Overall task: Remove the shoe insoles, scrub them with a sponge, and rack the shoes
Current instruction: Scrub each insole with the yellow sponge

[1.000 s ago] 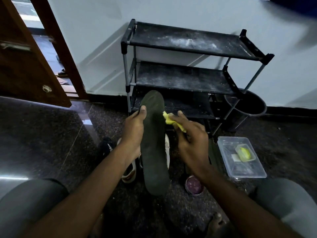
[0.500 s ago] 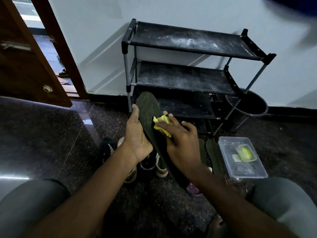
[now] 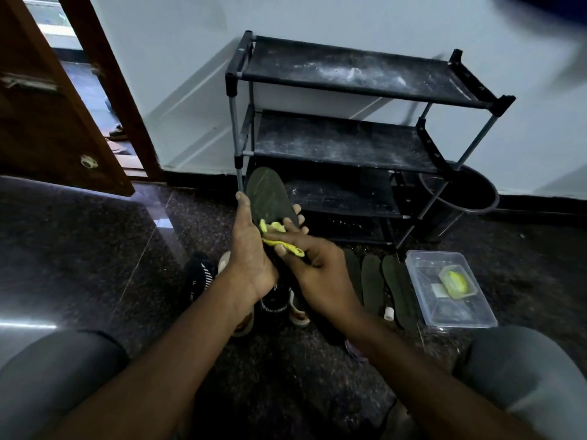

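head view: the person sits on the dark floor (image 3: 95, 249) facing a black three-tier rack (image 3: 343, 144) against the wall. the left hand (image 3: 251, 258) grasps a dark insole (image 3: 266, 195) and holds it upright and a little tilted in front of the rack's lowest shelf. its thumb lies along the near edge and its fingertips wrap round the far edge. the right hand (image 3: 320, 274) is clenched on a yellow sponge (image 3: 286, 247), fingers pressing it flat against the insole's face about midway down.

the shoes (image 3: 201, 276) sit on the floor under the wrists, none on the rack. more insoles (image 3: 372, 284) lie side by side on the floor to the right, just beside a clear plastic box (image 3: 451, 312) holding something yellow. a dark bucket (image 3: 460, 198) stands by the rack's right leg, and a wooden door (image 3: 47, 106) is open at the left.

the step in hand looks like scrubbing. the insoles are out and this one is under the sponge, while all the rack's shelves are bare. i can't tell whether the ones on the floor are already scrubbed. the next move probably calls for drawing the sponge along the insole's length with a firm left grip so it doesn't bend, then setting it down with the others.
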